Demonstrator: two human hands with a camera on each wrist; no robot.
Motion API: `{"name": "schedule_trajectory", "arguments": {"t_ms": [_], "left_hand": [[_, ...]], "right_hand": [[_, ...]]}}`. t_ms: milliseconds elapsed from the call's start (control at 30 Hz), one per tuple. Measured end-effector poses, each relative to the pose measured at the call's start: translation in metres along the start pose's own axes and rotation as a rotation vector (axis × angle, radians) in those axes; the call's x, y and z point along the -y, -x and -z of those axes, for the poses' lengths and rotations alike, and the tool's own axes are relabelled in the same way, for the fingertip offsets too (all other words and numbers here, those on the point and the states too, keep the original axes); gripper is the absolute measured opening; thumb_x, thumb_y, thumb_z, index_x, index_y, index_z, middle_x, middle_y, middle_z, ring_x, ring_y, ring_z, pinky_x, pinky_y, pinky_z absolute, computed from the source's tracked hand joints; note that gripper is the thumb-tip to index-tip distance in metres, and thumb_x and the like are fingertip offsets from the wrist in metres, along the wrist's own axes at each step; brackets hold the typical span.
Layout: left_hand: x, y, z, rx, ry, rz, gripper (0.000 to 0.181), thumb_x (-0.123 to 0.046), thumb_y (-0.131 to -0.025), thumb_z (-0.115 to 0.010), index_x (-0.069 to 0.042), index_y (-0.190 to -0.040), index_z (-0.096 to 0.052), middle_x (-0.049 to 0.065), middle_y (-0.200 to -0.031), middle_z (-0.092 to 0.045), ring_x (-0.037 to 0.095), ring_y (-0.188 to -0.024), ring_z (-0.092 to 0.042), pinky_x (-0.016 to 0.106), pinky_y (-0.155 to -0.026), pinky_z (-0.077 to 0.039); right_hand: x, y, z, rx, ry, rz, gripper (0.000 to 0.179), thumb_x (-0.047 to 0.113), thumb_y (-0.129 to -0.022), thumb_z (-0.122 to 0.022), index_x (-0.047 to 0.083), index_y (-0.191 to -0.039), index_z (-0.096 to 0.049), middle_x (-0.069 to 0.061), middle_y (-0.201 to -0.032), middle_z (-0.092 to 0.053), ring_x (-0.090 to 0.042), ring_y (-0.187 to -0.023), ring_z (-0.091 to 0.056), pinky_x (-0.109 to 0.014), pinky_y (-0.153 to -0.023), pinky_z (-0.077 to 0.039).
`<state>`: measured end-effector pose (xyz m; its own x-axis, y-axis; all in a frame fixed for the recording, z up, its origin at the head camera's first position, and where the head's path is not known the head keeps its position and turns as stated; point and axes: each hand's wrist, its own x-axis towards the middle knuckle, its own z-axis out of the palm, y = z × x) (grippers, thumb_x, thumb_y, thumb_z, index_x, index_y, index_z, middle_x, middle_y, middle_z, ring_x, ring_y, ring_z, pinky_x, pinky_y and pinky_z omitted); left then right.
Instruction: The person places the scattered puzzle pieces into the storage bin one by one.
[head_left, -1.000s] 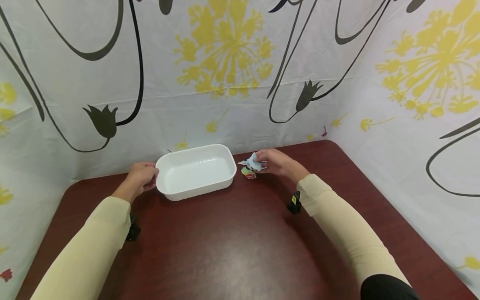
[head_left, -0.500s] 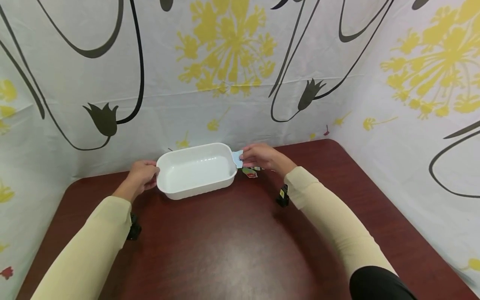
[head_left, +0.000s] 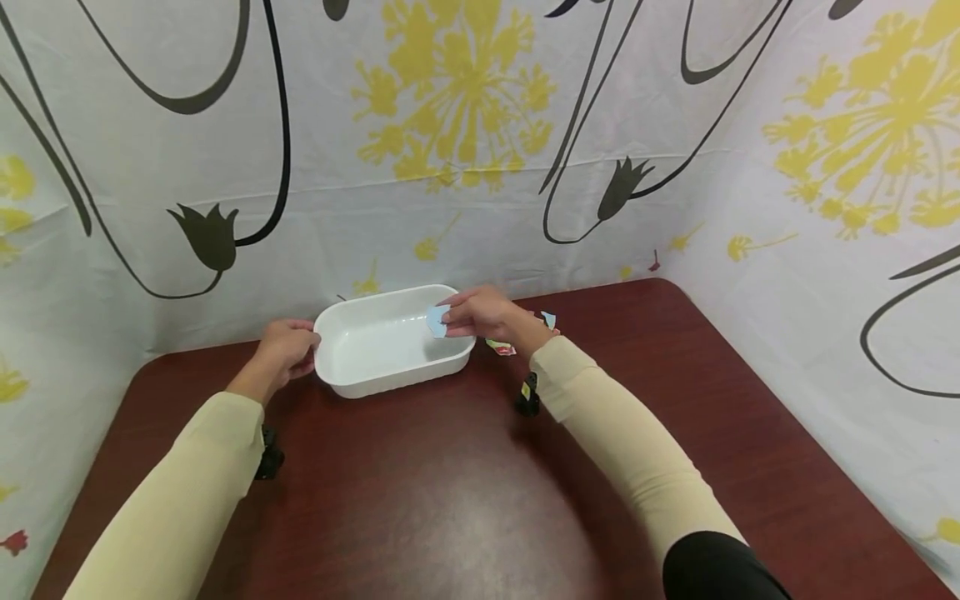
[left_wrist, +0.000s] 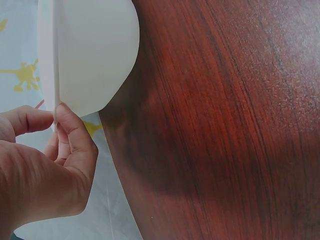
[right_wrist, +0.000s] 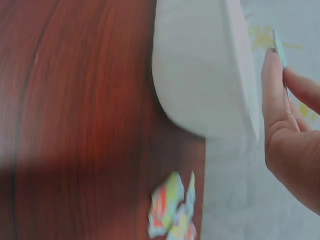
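A white rectangular dish (head_left: 390,379) with rounded corners stands at the back of the table. My left hand (head_left: 287,350) pinches its left rim; the left wrist view shows thumb and fingertips on either side of the rim (left_wrist: 55,75). Over the dish's right end, my right hand (head_left: 483,315) pinches a small pale blue piece of paper or card (head_left: 437,321) between thumb and fingers. In the right wrist view this thin piece (right_wrist: 280,50) is seen nearly edge-on, above rim height. Several colourful scraps (right_wrist: 167,205) lie on the table to the right of the dish, partly hidden by my right hand in the head view.
The dark red-brown wooden table (head_left: 420,500) reaches back to a white cloth wall (head_left: 315,208) printed with yellow and grey flowers. A similar cloth side (head_left: 825,317) runs along the right edge. Black wrist devices (head_left: 528,396) sit under both cuffs.
My right hand has moved left from the scraps, carrying the pale blue piece across the right rim to over the dish. My left hand and the dish have stayed in place.
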<state>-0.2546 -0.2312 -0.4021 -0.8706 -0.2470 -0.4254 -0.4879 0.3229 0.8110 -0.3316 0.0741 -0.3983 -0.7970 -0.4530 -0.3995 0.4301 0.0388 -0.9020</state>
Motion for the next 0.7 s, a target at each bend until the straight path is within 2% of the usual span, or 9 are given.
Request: {"name": "schedule_trajectory", "arguments": {"t_ms": [367, 700], "left_hand": [[0.004, -0.002, 0.0, -0.001, -0.001, 0.021, 0.053, -0.01, -0.094, -0.047, -0.003, -0.146, -0.04, 0.013, -0.11, -0.047, 0.018, -0.082, -0.051, 0.022, -0.06, -0.051], [0.001, -0.005, 0.0, 0.0, 0.014, 0.007, 0.051, -0.01, -0.094, -0.047, -0.003, -0.144, -0.042, 0.012, -0.106, -0.048, 0.015, -0.075, -0.052, 0.024, -0.063, -0.053]], "right_hand": [[-0.018, -0.021, -0.034, 0.019, -0.093, -0.006, 0.041, -0.011, -0.09, -0.055, -0.007, -0.131, -0.055, -0.012, -0.092, -0.064, -0.018, -0.073, -0.067, -0.028, -0.064, -0.058], [-0.027, -0.034, -0.056, -0.027, -0.111, -0.004, 0.046, -0.011, -0.088, -0.057, -0.004, -0.133, -0.055, -0.01, -0.093, -0.061, -0.016, -0.074, -0.064, -0.024, -0.063, -0.057]]}}
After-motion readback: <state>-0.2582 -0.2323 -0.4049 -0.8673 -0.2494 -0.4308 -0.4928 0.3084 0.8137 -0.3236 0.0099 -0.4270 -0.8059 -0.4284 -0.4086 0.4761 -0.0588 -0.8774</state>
